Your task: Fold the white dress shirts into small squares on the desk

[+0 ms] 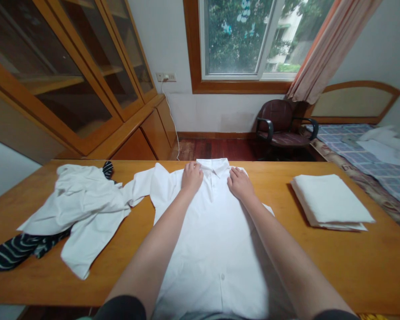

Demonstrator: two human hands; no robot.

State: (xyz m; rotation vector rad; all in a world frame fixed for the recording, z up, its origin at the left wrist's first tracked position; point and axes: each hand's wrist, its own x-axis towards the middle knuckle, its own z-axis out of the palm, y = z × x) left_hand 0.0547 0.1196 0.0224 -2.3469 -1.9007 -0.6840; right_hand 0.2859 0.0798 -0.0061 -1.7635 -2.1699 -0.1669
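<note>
A white button-up shirt [216,231] lies front side up on the wooden table, its collar [215,166] toward the far edge. One sleeve stretches out to the left; most of the right sleeve is hidden behind my forearm. My left hand [192,177] rests on the shirt's left shoulder beside the collar, fingers laid on the cloth. Across the collar, my right hand [240,182] lies on the other shoulder with its fingers slightly apart. Neither hand shows cloth gripped in it.
A crumpled white garment [83,200] lies over dark striped cloth [16,251] on the table's left. At the right sits a folded white stack of cloth [330,198]. Past the table [363,271] stand a cabinet [120,124], an armchair [283,124] and a bed [350,138].
</note>
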